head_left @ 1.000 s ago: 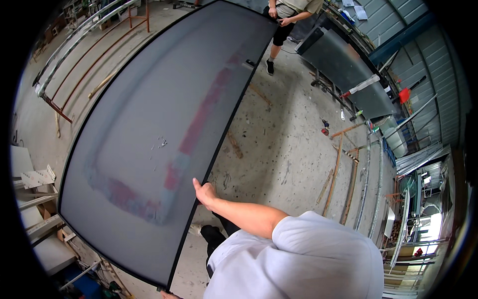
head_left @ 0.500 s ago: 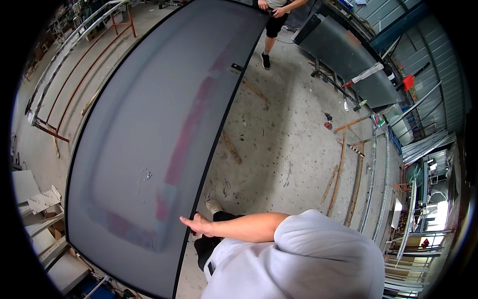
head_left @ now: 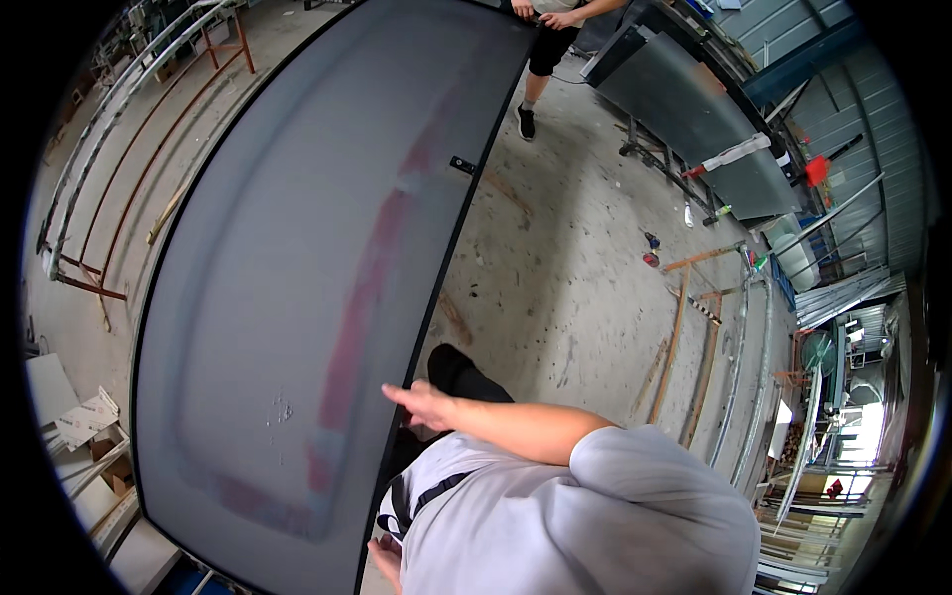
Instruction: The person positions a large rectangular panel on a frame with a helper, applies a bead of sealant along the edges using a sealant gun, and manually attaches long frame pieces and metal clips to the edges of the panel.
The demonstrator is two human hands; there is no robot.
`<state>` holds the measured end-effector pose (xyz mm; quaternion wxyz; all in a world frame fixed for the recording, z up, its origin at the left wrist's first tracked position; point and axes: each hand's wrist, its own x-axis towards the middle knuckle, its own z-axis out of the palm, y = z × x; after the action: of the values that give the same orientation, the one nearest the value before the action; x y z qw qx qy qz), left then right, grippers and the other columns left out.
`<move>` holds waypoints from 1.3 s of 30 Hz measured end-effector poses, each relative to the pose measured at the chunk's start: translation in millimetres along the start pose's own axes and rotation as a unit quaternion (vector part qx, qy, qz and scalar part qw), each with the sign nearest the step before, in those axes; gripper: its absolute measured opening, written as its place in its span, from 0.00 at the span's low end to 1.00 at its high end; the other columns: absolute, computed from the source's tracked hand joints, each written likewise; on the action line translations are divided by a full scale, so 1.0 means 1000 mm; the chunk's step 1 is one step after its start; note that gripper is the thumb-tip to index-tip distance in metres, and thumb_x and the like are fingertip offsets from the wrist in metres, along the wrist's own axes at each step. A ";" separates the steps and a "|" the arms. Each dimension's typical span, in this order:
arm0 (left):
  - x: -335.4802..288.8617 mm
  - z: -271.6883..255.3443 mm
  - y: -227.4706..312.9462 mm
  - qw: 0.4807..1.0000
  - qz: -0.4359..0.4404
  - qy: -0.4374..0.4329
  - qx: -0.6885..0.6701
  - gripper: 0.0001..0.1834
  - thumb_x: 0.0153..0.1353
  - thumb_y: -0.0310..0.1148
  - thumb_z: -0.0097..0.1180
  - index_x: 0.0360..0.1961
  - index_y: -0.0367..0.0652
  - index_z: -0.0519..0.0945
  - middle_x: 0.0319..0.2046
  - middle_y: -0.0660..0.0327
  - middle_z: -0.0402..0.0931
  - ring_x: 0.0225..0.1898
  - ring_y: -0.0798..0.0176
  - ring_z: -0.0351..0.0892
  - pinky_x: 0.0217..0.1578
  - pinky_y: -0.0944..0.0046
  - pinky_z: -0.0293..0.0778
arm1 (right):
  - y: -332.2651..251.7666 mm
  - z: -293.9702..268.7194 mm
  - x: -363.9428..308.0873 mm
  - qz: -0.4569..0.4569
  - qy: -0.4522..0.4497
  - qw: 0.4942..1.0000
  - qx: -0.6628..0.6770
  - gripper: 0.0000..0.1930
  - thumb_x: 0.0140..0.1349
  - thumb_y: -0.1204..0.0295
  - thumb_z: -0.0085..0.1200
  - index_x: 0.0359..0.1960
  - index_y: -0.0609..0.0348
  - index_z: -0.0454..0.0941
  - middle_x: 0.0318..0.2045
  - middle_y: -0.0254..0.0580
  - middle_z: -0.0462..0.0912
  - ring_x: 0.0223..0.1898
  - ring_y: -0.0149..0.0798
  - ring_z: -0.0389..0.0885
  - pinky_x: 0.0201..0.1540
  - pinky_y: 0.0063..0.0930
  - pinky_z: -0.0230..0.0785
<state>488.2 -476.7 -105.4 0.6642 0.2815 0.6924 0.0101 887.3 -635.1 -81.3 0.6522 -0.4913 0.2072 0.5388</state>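
Grey panel's (head_left: pixel 258 288) lower corner out of view

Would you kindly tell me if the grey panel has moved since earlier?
Yes: judged against the wooden floor strip near its black bracket, the panel has shifted down the picture.

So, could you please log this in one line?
right hand: thumb over dark panel edge; left hand: grip unclear; co-worker's hands: at far end

No lettering is legible (marks on the white board (head_left: pixel 85 422) blur).
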 end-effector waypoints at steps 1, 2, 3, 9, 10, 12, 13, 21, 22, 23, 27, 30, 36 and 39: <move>-0.006 0.016 0.008 0.999 -0.020 -0.043 0.013 0.32 0.65 0.58 0.46 0.48 0.35 0.76 0.44 0.50 0.77 0.44 0.50 0.77 0.50 0.56 0.72 | -0.037 -0.008 -0.016 -0.007 0.081 0.997 -0.013 0.32 0.68 0.51 0.53 0.59 0.72 0.68 0.53 0.47 0.78 0.54 0.41 0.78 0.59 0.46 0.69; -0.001 0.030 0.006 0.999 -0.023 -0.040 0.018 0.32 0.65 0.58 0.46 0.48 0.35 0.76 0.44 0.50 0.77 0.44 0.50 0.77 0.50 0.56 0.72 | -0.054 -0.036 -0.005 -0.014 0.049 0.998 0.041 0.28 0.70 0.55 0.51 0.57 0.70 0.70 0.52 0.44 0.79 0.54 0.37 0.78 0.57 0.40 0.71; 0.002 0.042 0.002 1.000 -0.008 -0.003 -0.027 0.31 0.65 0.58 0.46 0.45 0.35 0.76 0.43 0.50 0.78 0.43 0.51 0.77 0.49 0.56 0.72 | -0.084 -0.047 -0.004 -0.043 0.035 0.998 0.039 0.27 0.70 0.55 0.51 0.56 0.70 0.71 0.52 0.44 0.79 0.53 0.36 0.78 0.56 0.38 0.72; -0.044 0.193 0.002 0.981 -0.046 -0.013 -0.190 0.34 0.61 0.59 0.52 0.39 0.30 0.77 0.35 0.53 0.79 0.34 0.55 0.77 0.40 0.60 0.75 | -0.257 -0.159 0.006 -0.133 -0.011 0.990 0.042 0.21 0.73 0.60 0.47 0.51 0.71 0.71 0.49 0.45 0.79 0.50 0.36 0.79 0.53 0.33 0.73; -0.065 0.243 0.010 0.971 -0.039 -0.008 -0.236 0.33 0.60 0.58 0.54 0.37 0.30 0.78 0.34 0.53 0.79 0.33 0.56 0.76 0.41 0.61 0.75 | -0.274 -0.178 0.012 -0.121 -0.036 0.990 0.057 0.20 0.73 0.61 0.47 0.50 0.71 0.71 0.48 0.45 0.79 0.50 0.36 0.79 0.53 0.33 0.73; -0.105 0.347 0.034 0.960 -0.008 0.120 -0.251 0.32 0.61 0.57 0.56 0.35 0.29 0.78 0.35 0.53 0.79 0.33 0.56 0.77 0.42 0.60 0.76 | -0.305 -0.213 0.024 -0.060 -0.010 0.997 0.056 0.18 0.73 0.62 0.47 0.50 0.69 0.71 0.48 0.44 0.79 0.50 0.35 0.79 0.51 0.32 0.73; -0.102 0.385 0.037 0.956 -0.008 0.096 -0.276 0.32 0.61 0.56 0.55 0.37 0.28 0.78 0.36 0.53 0.79 0.35 0.56 0.77 0.44 0.60 0.76 | -0.329 -0.228 0.029 -0.075 -0.005 0.997 0.014 0.17 0.72 0.61 0.49 0.47 0.65 0.72 0.44 0.39 0.77 0.44 0.31 0.77 0.47 0.30 0.71; -0.117 0.546 0.055 0.916 0.014 -0.032 -0.400 0.26 0.66 0.49 0.50 0.44 0.31 0.74 0.42 0.52 0.78 0.41 0.54 0.77 0.45 0.60 0.76 | -0.427 -0.298 0.035 -0.001 -0.121 0.991 0.054 0.13 0.73 0.70 0.44 0.50 0.68 0.75 0.49 0.46 0.81 0.53 0.38 0.79 0.57 0.37 0.71; -0.115 0.551 0.048 0.910 0.017 -0.051 -0.411 0.26 0.66 0.49 0.50 0.45 0.31 0.74 0.42 0.52 0.78 0.41 0.55 0.77 0.46 0.60 0.76 | -0.436 -0.302 0.035 0.012 -0.127 0.990 0.051 0.13 0.73 0.70 0.44 0.50 0.68 0.75 0.49 0.46 0.81 0.53 0.38 0.79 0.57 0.37 0.71; -0.111 0.555 0.044 0.898 0.017 -0.056 -0.437 0.23 0.67 0.47 0.50 0.47 0.33 0.74 0.44 0.53 0.78 0.44 0.55 0.77 0.46 0.59 0.76 | -0.442 -0.305 0.036 0.020 -0.128 0.990 0.049 0.13 0.73 0.71 0.44 0.49 0.69 0.75 0.49 0.47 0.81 0.52 0.39 0.79 0.57 0.37 0.71; -0.106 0.589 0.047 0.857 0.094 0.035 -0.505 0.18 0.70 0.40 0.47 0.51 0.37 0.74 0.52 0.55 0.77 0.52 0.53 0.77 0.53 0.53 0.75 | -0.464 -0.318 0.039 0.036 -0.137 0.988 0.054 0.14 0.71 0.72 0.46 0.49 0.73 0.75 0.50 0.49 0.81 0.52 0.41 0.79 0.58 0.38 0.71; -0.105 0.597 0.049 0.841 0.097 0.048 -0.530 0.18 0.71 0.38 0.45 0.53 0.36 0.73 0.53 0.55 0.77 0.53 0.52 0.77 0.56 0.52 0.74 | -0.471 -0.325 0.043 0.054 -0.135 0.988 0.043 0.14 0.71 0.73 0.47 0.49 0.74 0.75 0.50 0.50 0.81 0.52 0.42 0.79 0.59 0.40 0.71; -0.095 0.589 0.039 0.834 0.119 0.052 -0.536 0.18 0.72 0.37 0.43 0.54 0.36 0.74 0.53 0.54 0.77 0.55 0.52 0.76 0.58 0.51 0.72 | -0.477 -0.324 0.044 0.084 -0.128 0.988 0.029 0.13 0.70 0.73 0.49 0.46 0.75 0.76 0.49 0.50 0.81 0.52 0.42 0.79 0.59 0.43 0.70; -0.094 0.589 0.038 0.838 0.125 0.055 -0.528 0.18 0.72 0.37 0.42 0.54 0.36 0.74 0.54 0.54 0.77 0.55 0.52 0.76 0.58 0.50 0.72 | -0.476 -0.326 0.047 0.091 -0.127 0.988 0.018 0.13 0.70 0.73 0.48 0.47 0.74 0.75 0.49 0.50 0.81 0.53 0.42 0.79 0.59 0.43 0.70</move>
<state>1043.7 -694.4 -73.3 0.6658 -0.0295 0.5766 0.4727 1418.8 -863.0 -60.6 0.6299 -0.3865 0.1760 0.6503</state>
